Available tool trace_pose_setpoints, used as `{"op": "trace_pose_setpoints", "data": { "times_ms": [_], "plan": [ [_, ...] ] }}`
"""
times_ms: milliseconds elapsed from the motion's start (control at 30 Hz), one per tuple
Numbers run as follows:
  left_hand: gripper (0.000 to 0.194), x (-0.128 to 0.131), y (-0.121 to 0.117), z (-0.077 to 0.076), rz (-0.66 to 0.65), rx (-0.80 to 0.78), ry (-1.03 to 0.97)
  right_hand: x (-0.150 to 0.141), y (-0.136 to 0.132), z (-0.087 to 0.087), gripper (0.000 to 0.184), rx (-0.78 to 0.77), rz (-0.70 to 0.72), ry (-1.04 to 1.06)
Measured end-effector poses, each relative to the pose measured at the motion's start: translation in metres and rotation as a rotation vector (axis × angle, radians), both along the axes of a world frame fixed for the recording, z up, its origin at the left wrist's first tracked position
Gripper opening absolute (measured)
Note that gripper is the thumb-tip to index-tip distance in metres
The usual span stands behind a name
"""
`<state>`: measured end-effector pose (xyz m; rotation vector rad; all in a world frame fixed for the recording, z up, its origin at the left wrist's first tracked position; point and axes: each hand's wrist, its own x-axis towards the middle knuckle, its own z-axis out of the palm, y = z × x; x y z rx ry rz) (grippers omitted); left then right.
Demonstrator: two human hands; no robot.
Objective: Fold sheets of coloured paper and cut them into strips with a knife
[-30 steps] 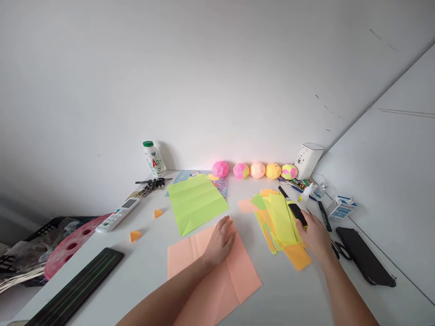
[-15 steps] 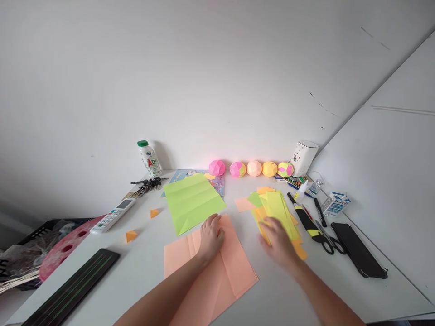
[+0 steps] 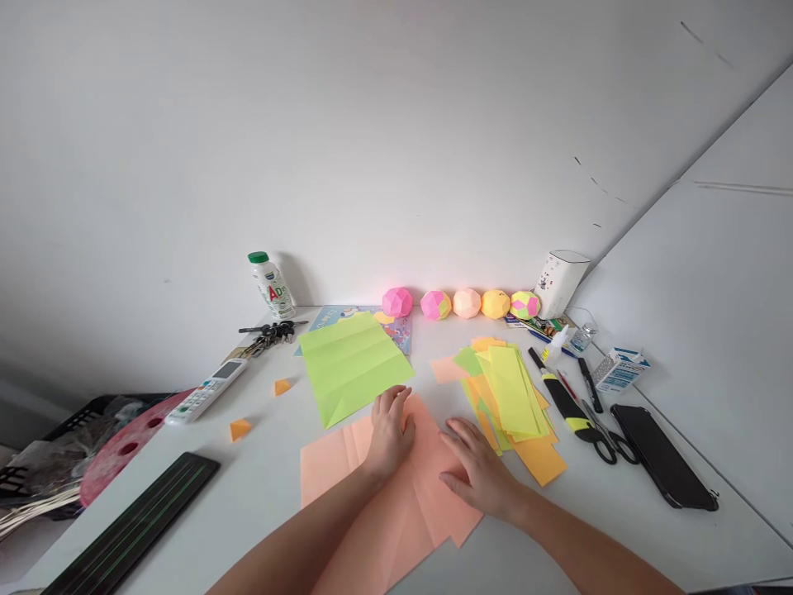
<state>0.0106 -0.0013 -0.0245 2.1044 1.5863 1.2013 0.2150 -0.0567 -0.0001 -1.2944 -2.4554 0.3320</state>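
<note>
Creased peach paper (image 3: 396, 512) lies on the desk in front of me. My left hand (image 3: 390, 438) rests on its upper part, fingers stretched out and bent slightly at the tips. Over the paper's right side is my right hand (image 3: 480, 471), thumb and fingers apart, fingertips at the peach surface. A right-hand piece of the peach paper sticks out askew at the lower right corner, partly under that hand. Just beyond my left hand lies a creased green sheet (image 3: 353, 364). Right of my right hand is a pile of yellow, orange and green paper strips (image 3: 514, 392).
A utility knife (image 3: 563, 405), scissors (image 3: 604, 442), a glue bottle (image 3: 554, 345) and a black phone (image 3: 662, 454) lie at right. Several faceted paper balls (image 3: 467, 303) line the wall. At left are a remote (image 3: 207, 392), keys (image 3: 273, 335), a white bottle (image 3: 271, 285) and a black strip (image 3: 133, 529).
My right hand let go of the utility knife beside the scissors, then moved left onto the peach paper. Its right-hand piece has shifted outward. My left hand stays on the paper.
</note>
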Motion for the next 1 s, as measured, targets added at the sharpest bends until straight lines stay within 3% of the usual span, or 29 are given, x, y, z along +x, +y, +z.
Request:
{"op": "trace_pose_setpoints", "data": {
  "times_ms": [100, 200, 267, 467, 567, 667, 833, 1000],
  "plan": [
    [0.035, 0.001, 0.002, -0.004, 0.144, -0.054, 0.147, 0.000, -0.001, 0.001, 0.050, -0.026, 0.022, -0.018],
    [0.019, 0.000, 0.003, -0.006, 0.153, -0.094, 0.168, 0.001, -0.002, 0.002, 0.049, -0.062, 0.021, -0.012],
    [0.013, -0.001, 0.004, -0.004, 0.141, -0.094, 0.105, 0.002, -0.002, 0.004, 0.047, -0.061, 0.028, 0.030],
    [0.024, -0.005, 0.003, 0.008, 0.105, -0.099, -0.149, 0.000, 0.003, 0.009, 0.017, 0.085, 0.028, 0.345],
    [0.022, -0.007, 0.002, 0.011, 0.118, -0.070, -0.190, 0.006, 0.013, 0.007, 0.019, 0.142, -0.055, 0.398],
    [0.020, -0.008, 0.000, 0.010, 0.139, -0.001, -0.183, 0.028, 0.031, 0.004, 0.024, 0.239, -0.248, 0.425],
    [0.020, -0.004, -0.003, 0.011, 0.038, -0.018, 0.039, 0.078, 0.060, -0.001, 0.027, 0.342, -0.572, 0.334],
    [0.022, 0.000, -0.015, 0.030, -0.094, -0.178, 0.480, 0.091, 0.065, -0.004, 0.026, 0.313, -0.663, 0.172]
  ]
}}
